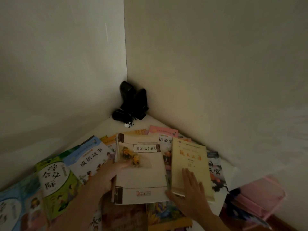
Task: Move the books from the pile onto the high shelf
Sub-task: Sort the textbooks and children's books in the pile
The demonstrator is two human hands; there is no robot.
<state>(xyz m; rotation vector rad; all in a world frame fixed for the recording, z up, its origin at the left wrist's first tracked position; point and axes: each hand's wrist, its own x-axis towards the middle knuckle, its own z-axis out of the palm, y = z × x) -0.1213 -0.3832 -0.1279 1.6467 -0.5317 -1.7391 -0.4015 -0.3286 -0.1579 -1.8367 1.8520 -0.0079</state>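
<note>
The head view looks down into a corner where two plain pale walls (200, 64) meet over a white shelf (106, 125). Flat paperback books lie spread across it, overlapping one another. On top in the middle sits a cream book (141, 167), rectangular, with a brown spine band and a faded portrait on its matte cover. The left hand (108, 174) holds its left edge, thumb laid on the cover and the other fingers curled beneath. Just beside it on the right lies a thin yellow book (190, 164) with red characters; the right hand (191, 195) rests flat on its lower part, fingers straight and close together. A glossy green book (55, 179) and a blue-and-white book (90, 157) fan out to the left. In the corner stand two black speakers (133, 100), rounded and dark, with a tangled cord. A pink folder (260, 194) lies blurred at lower right.
</note>
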